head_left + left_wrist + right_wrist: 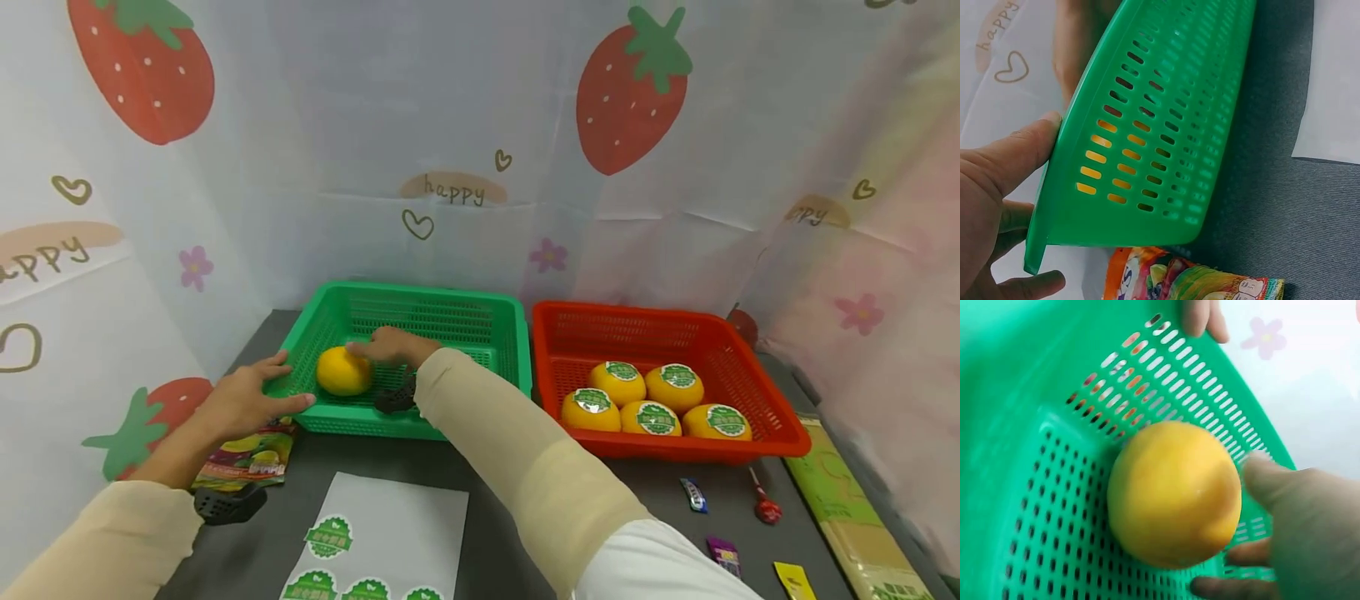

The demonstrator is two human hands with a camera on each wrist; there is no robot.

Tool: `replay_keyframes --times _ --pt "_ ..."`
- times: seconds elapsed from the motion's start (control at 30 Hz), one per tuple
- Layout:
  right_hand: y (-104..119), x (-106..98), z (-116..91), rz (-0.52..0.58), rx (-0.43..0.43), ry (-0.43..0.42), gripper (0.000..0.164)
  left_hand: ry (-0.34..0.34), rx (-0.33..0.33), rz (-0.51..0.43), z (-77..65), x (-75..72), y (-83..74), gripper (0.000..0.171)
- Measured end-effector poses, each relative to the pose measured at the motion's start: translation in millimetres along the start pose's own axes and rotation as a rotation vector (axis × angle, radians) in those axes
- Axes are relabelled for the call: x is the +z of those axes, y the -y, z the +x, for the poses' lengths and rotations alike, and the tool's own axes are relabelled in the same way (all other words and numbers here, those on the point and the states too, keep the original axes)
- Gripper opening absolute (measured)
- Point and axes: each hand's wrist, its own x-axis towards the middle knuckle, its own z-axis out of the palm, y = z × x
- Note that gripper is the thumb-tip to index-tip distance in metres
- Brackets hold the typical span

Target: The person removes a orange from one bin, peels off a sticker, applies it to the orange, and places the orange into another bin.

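A yellow-orange fruit, seemingly an orange [344, 372], sits in the left end of the green basket [408, 423]; no label shows on its visible side. My right hand [393, 345] reaches into the basket beside this fruit. In the right wrist view, its thumb and fingers [1260, 481] are spread at the fruit's side, not closed round it; whether a fingertip touches is unclear. My left hand [251, 400] holds the basket's near left corner. The left wrist view has the thumb [1035, 140] against the rim, with the other fingers partly hidden behind the corner.
A red basket [675, 450] on the right contains several oranges with green round labels. In front lies a white sheet [405, 517] of green stickers. A colourful snack packet [251, 458] is beside the green basket. Small sweets, a lollipop [767, 508] and a long green packet [855, 517] lie at right.
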Motion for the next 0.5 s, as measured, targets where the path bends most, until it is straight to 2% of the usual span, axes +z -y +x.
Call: replay_keyframes --times 0.13,0.23,0.37,0.5 --pt "-1 6 6 0.01 0.012 0.029 0.068 -0.006 -0.01 0.003 0.6 2.2 -0.2 0.086" --pt "-6 5 3 0.051 -0.011 0.001 0.059 -0.001 -0.011 0.003 2.2 3.7 -2.3 0.086" --pt "-10 -2 -12 0.131 -0.077 -0.066 0.055 -0.001 -0.013 0.006 1.3 2.5 -1.6 0.085" --pt "-18 -16 -38 0.27 -0.175 -0.141 0.064 0.0 -0.014 -0.003 -0.4 2.6 1.1 0.085"
